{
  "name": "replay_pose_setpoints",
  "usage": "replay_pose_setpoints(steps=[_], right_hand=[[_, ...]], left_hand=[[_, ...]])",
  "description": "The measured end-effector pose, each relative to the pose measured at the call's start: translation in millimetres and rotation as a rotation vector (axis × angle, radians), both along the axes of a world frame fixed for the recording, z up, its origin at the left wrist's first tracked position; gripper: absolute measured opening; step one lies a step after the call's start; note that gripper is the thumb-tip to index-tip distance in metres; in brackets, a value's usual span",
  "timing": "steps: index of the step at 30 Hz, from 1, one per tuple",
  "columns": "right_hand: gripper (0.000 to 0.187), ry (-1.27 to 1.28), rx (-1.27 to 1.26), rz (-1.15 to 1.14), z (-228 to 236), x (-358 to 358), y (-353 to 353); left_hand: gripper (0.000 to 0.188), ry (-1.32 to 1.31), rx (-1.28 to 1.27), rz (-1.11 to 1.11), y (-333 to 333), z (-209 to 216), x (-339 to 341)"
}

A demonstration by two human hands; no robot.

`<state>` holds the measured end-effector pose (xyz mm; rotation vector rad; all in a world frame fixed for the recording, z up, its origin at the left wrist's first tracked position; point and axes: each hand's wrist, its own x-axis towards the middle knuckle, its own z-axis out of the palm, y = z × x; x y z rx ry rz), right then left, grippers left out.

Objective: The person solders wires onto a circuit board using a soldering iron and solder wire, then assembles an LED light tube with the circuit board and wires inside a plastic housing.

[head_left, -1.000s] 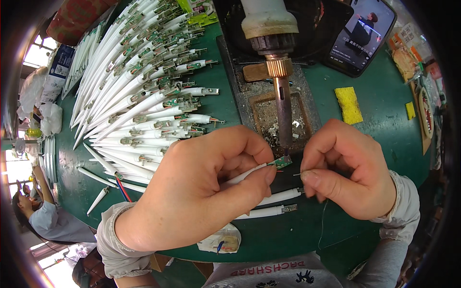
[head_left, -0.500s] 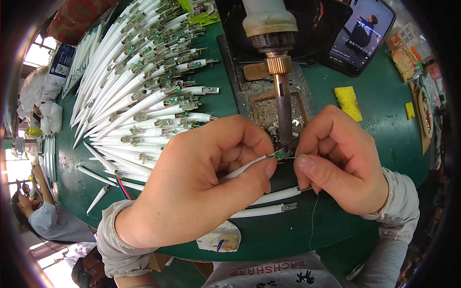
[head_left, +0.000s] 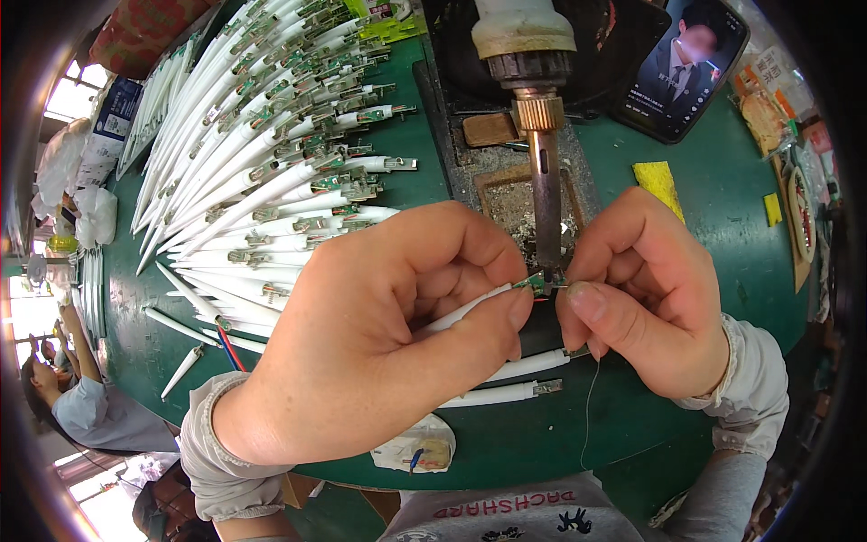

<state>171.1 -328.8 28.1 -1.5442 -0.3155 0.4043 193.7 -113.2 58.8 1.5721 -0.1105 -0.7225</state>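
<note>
My left hand (head_left: 388,343) pinches a slim white stylus-like tube (head_left: 462,309) between thumb and fingers. From the tube's right end a small green circuit board (head_left: 536,284) sticks out, directly under the tip of an upright soldering iron (head_left: 546,194). Iron and board appear to meet, though the exact contact is too small to make out. My right hand (head_left: 646,298) is closed on a thin solder wire (head_left: 590,411), whose short end points at the board while its loose length hangs below. Two more white tubes (head_left: 506,394) lie beneath my hands.
A large fan of white tubes (head_left: 262,181) with exposed boards covers the left of the green table (head_left: 722,235). Behind the iron is a solder-spattered tray (head_left: 506,194). A phone (head_left: 682,72), a yellow sponge (head_left: 659,188) and a white block with wires (head_left: 415,447) are also around.
Both hands stay closed on the tube and the wire. The board and my left fingertips have shifted slightly right. The iron appears a little further right in view, and the phone's picture has changed.
</note>
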Motion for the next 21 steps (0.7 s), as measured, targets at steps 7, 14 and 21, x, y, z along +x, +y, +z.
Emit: replay_pose_setpoints(steps=[7, 14, 21], right_hand=[[0.019, -0.034, 0.006, 0.003, -0.4, -1.2, 2.7], [0.019, 0.063, -0.093, 0.023, 0.4, -1.4, -2.7], [0.031, -0.813, -0.422, -0.015, -6.5, -4.5, -3.0]], left_hand=[[0.016, -0.035, -0.005, 0.01, 1.0, -0.6, -2.1], [0.015, 0.111, 0.038, 0.025, 4.3, 1.7, 3.5], [0.016, 0.096, 0.0, 0.0, 5.4, -1.4, -4.7]])
